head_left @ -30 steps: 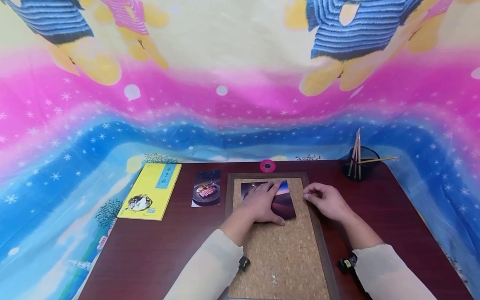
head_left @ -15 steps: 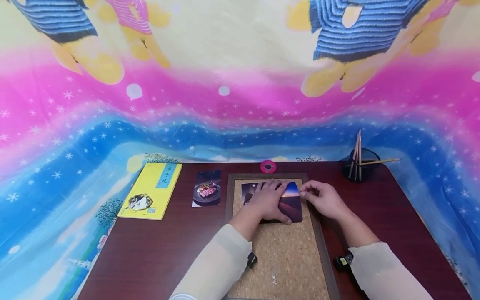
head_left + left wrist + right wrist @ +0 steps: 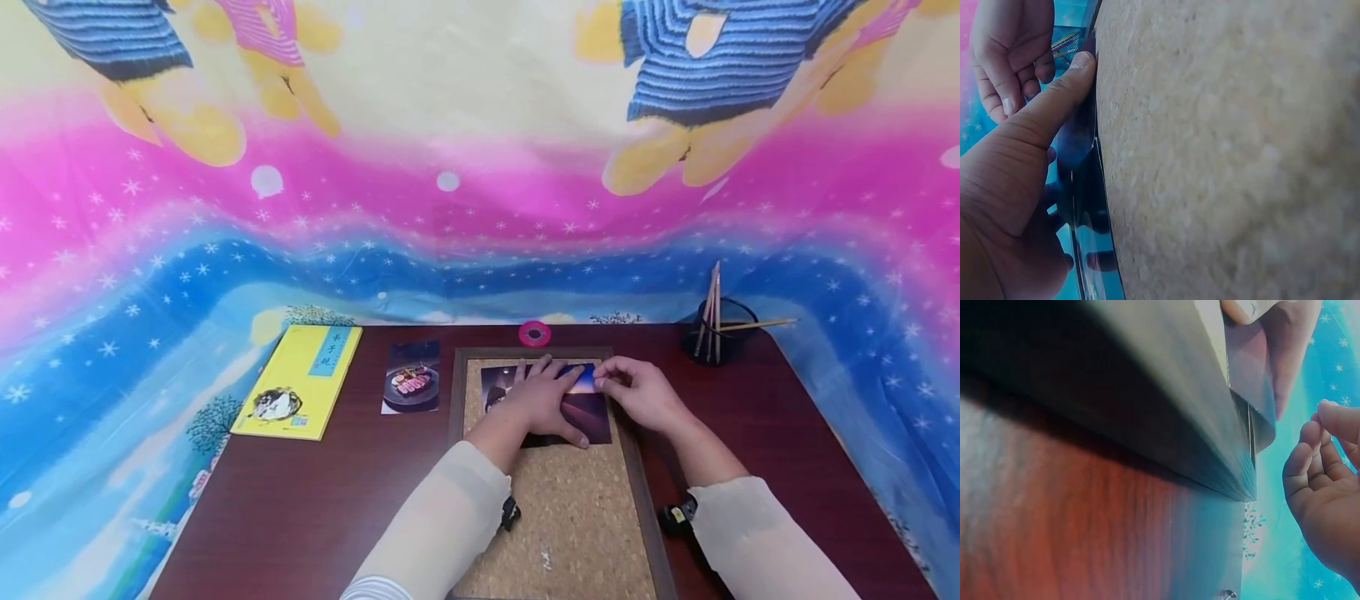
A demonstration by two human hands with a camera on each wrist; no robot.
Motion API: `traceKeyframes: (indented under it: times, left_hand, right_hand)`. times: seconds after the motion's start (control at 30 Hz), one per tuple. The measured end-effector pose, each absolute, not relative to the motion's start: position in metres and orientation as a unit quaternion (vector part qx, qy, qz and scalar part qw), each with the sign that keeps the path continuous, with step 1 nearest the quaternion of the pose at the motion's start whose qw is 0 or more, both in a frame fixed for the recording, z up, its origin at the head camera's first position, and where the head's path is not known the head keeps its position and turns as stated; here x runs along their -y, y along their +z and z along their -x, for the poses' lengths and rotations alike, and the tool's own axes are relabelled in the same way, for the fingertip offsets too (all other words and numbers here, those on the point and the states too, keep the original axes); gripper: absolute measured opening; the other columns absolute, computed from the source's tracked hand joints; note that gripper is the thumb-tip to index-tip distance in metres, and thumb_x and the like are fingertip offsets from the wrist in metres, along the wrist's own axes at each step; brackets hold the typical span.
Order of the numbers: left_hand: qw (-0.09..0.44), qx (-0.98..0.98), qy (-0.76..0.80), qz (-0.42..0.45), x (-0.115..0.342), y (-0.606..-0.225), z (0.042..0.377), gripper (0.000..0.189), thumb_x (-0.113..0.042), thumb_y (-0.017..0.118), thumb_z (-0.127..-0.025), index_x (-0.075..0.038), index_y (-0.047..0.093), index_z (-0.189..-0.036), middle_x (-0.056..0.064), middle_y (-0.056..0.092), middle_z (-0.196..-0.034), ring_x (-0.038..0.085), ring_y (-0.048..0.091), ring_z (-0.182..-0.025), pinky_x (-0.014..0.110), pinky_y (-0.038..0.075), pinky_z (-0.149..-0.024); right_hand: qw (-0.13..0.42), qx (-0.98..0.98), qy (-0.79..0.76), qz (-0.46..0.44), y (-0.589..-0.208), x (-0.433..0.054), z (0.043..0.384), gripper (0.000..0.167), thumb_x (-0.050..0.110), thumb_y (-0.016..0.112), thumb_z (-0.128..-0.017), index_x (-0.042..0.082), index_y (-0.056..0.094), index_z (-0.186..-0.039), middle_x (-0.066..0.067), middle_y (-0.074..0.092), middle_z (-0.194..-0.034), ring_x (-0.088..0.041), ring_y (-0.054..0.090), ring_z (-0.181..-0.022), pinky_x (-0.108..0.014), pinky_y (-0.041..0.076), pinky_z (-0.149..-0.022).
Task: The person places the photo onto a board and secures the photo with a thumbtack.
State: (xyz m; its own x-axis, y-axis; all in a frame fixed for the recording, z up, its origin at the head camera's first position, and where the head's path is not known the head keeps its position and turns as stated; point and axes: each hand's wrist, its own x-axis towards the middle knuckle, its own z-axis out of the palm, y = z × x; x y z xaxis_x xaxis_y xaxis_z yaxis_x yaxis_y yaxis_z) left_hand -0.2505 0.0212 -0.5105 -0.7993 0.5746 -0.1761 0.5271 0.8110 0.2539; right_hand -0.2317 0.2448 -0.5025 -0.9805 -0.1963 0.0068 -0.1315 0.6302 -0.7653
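Note:
In the head view my left hand [image 3: 532,408] lies with spread fingers on a dark photo print [image 3: 588,415] with a blue-orange glow at its upper right. The print rests on the upper part of a framed cork board [image 3: 570,500]. Its edge bends up beside the left thumb in the left wrist view. My right hand [image 3: 637,392] is at the print's upper right corner, thumb and index fingertips pinched together. What sits between those tips is hidden and I cannot tell what it is. The right wrist view shows this hand's curled fingers [image 3: 1310,459].
A small cluster of clear bits [image 3: 546,560] lies low on the cork. To the left are a food photo [image 3: 411,383] and a yellow book [image 3: 300,383]. Behind the board sits a pink tape roll [image 3: 535,333]. A black mesh pencil cup [image 3: 708,337] stands at back right.
The left hand and the print have slid right, and the print has turned straighter to the frame. The right hand has shifted slightly left, onto the print's upper right corner.

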Motion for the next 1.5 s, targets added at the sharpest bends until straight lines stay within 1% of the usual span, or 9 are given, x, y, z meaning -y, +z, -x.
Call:
traceKeyframes:
  times: [0.2, 0.4, 0.6, 0.73, 0.93, 1.1, 1.23, 1.33, 1.5]
  left_hand:
    - [0.118, -0.945, 0.083, -0.293, -0.025, -0.514, 0.252, 0.121, -0.089, 0.071, -0.066, -0.038, 0.023, -0.166, -0.001, 0.019, -0.173, 0.028, 0.009, -0.16, 0.065, 0.008, -0.123]
    - [0.116, -0.942, 0.098, -0.298, -0.024, -0.516, 0.253, 0.119, -0.091, 0.066, -0.069, -0.037, 0.024, -0.166, 0.0, 0.017, -0.173, 0.028, 0.008, -0.16, 0.066, 0.007, -0.123]
    - [0.105, -0.944, 0.117, -0.29, -0.008, -0.514, 0.255, 0.117, -0.086, 0.069, -0.072, -0.035, 0.022, -0.166, 0.001, 0.018, -0.173, 0.03, 0.009, -0.16, 0.066, 0.01, -0.123]
    - [0.108, -0.947, 0.112, -0.282, 0.007, -0.509, 0.254, 0.115, -0.084, 0.07, -0.073, -0.035, 0.023, -0.166, 0.001, 0.021, -0.172, 0.031, 0.014, -0.158, 0.066, 0.012, -0.123]
    - [0.106, -0.948, 0.102, -0.281, 0.019, -0.509, 0.251, 0.11, -0.083, 0.071, -0.074, -0.03, 0.034, -0.164, -0.001, 0.028, -0.169, 0.031, 0.023, -0.155, 0.063, 0.014, -0.123]
    - [0.103, -0.949, 0.096, -0.283, 0.022, -0.512, 0.251, 0.107, -0.084, 0.069, -0.075, -0.028, 0.039, -0.162, -0.002, 0.028, -0.169, 0.032, 0.023, -0.155, 0.064, 0.016, -0.122]
    - [0.111, -0.95, 0.09, -0.276, 0.023, -0.512, 0.251, 0.106, -0.083, 0.069, -0.076, -0.029, 0.04, -0.161, -0.002, 0.027, -0.169, 0.032, 0.022, -0.155, 0.064, 0.017, -0.122]
    - [0.121, -0.951, 0.092, -0.271, 0.022, -0.511, 0.251, 0.105, -0.081, 0.07, -0.077, -0.028, 0.039, -0.162, -0.003, 0.026, -0.17, 0.031, 0.021, -0.155, 0.063, 0.017, -0.122]
    - [0.131, -0.949, 0.103, -0.268, 0.02, -0.507, 0.251, 0.105, -0.079, 0.073, -0.077, -0.026, 0.04, -0.161, -0.002, 0.026, -0.17, 0.033, 0.022, -0.155, 0.065, 0.018, -0.122]
  right_hand:
    - [0.046, -0.9, -0.426, 0.08, -0.505, -0.244, 0.237, 0.018, 0.024, 0.068, -0.103, 0.013, 0.072, -0.116, -0.003, 0.072, -0.099, -0.023, 0.064, -0.086, -0.036, 0.054, -0.074]
    - [0.039, -0.903, -0.422, 0.076, -0.506, -0.245, 0.24, 0.016, 0.021, 0.068, -0.103, 0.011, 0.072, -0.115, -0.004, 0.07, -0.095, -0.025, 0.062, -0.082, -0.036, 0.052, -0.07]
    - [0.043, -0.906, -0.413, 0.08, -0.503, -0.245, 0.243, 0.016, 0.021, 0.067, -0.103, 0.012, 0.072, -0.115, -0.006, 0.068, -0.091, -0.026, 0.059, -0.08, -0.037, 0.051, -0.069]
    - [0.043, -0.909, -0.405, 0.089, -0.5, -0.243, 0.246, 0.016, 0.021, 0.067, -0.103, 0.012, 0.072, -0.115, -0.007, 0.069, -0.091, -0.025, 0.06, -0.078, -0.038, 0.051, -0.069]
    - [0.043, -0.916, -0.386, 0.099, -0.5, -0.239, 0.252, 0.015, 0.022, 0.068, -0.103, 0.013, 0.073, -0.114, -0.005, 0.071, -0.095, -0.024, 0.06, -0.079, -0.038, 0.051, -0.071]
    - [0.057, -0.921, -0.371, 0.101, -0.5, -0.235, 0.26, 0.016, 0.021, 0.067, -0.103, 0.012, 0.073, -0.114, -0.004, 0.071, -0.102, -0.024, 0.061, -0.086, -0.039, 0.052, -0.076]
    - [0.072, -0.924, -0.36, 0.11, -0.5, -0.231, 0.268, 0.017, 0.02, 0.065, -0.104, 0.011, 0.073, -0.115, -0.004, 0.07, -0.106, -0.023, 0.062, -0.09, -0.04, 0.052, -0.08]
    - [0.081, -0.924, -0.355, 0.116, -0.5, -0.228, 0.274, 0.017, 0.02, 0.064, -0.104, 0.011, 0.074, -0.115, -0.005, 0.07, -0.105, -0.023, 0.062, -0.089, -0.041, 0.052, -0.08]
    - [0.105, -0.923, -0.35, 0.124, -0.502, -0.224, 0.282, 0.017, 0.019, 0.064, -0.104, 0.01, 0.074, -0.114, -0.006, 0.07, -0.103, -0.022, 0.062, -0.084, -0.039, 0.052, -0.077]
